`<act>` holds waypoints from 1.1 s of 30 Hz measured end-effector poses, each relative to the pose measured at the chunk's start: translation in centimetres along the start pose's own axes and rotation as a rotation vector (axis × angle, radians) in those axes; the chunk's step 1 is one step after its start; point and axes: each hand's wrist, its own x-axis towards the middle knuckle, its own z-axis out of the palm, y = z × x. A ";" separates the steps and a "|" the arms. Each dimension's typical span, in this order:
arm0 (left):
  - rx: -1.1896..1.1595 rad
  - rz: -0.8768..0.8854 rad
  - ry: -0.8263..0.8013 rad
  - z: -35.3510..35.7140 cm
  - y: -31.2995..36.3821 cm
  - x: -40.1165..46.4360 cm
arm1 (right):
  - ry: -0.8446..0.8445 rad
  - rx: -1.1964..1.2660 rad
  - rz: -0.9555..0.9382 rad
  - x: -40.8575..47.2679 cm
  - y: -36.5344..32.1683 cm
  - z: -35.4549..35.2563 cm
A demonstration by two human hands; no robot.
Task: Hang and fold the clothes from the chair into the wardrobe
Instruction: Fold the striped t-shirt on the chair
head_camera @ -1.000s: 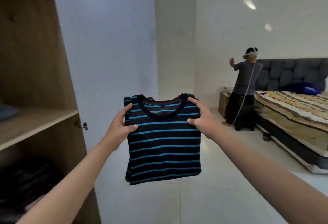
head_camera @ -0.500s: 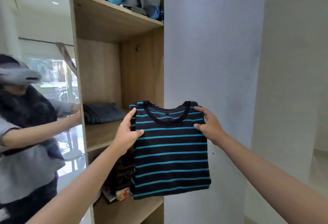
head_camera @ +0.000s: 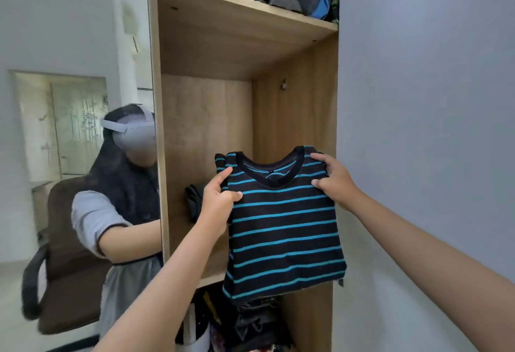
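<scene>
We have turned to face the wardrobe (head_camera: 295, 117), so its middle shelf (head_camera: 207, 275) now sits just behind the folded striped T-shirt (head_camera: 284, 229). Our left hand (head_camera: 218, 204) and right hand (head_camera: 334, 181) pinch its shoulders, holding it upright, ready to lay down.

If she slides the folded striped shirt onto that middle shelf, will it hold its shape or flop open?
Probably floppy: the striped shirt hangs limp below where the left hand and right hand pinch its shoulders. Its lower edge looks loosely layered, so the fold may slump once released. It seems light, as fingertip pinches carry it. The middle shelf should support it.
</scene>
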 end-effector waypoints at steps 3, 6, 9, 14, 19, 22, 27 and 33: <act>-0.036 -0.004 0.096 -0.3 -0.8 2.9 | -0.067 0.055 0.015 4.3 1.8 2.1; -0.045 0.024 0.170 -1.0 -2.1 5.5 | -0.172 0.139 0.050 7.9 3.8 4.7; -0.032 0.005 0.268 -1.8 -3.8 8.6 | -0.265 0.194 0.090 11.4 6.0 7.3; -0.050 -0.086 0.301 -4.8 -7.3 12.3 | -0.400 0.338 0.167 15.2 10.3 11.5; 0.230 -0.260 0.322 -8.5 -11.7 13.7 | -0.556 0.268 0.280 17.6 15.5 15.4; 0.432 -0.324 0.279 -9.4 -13.0 13.9 | -0.596 0.220 0.332 17.3 18.9 16.7; 0.575 -0.189 0.266 -8.9 -12.8 14.6 | -0.487 0.314 0.305 16.9 19.9 17.0; 0.711 -0.171 0.266 -8.1 -13.5 14.2 | -0.446 0.281 0.318 16.3 19.9 16.7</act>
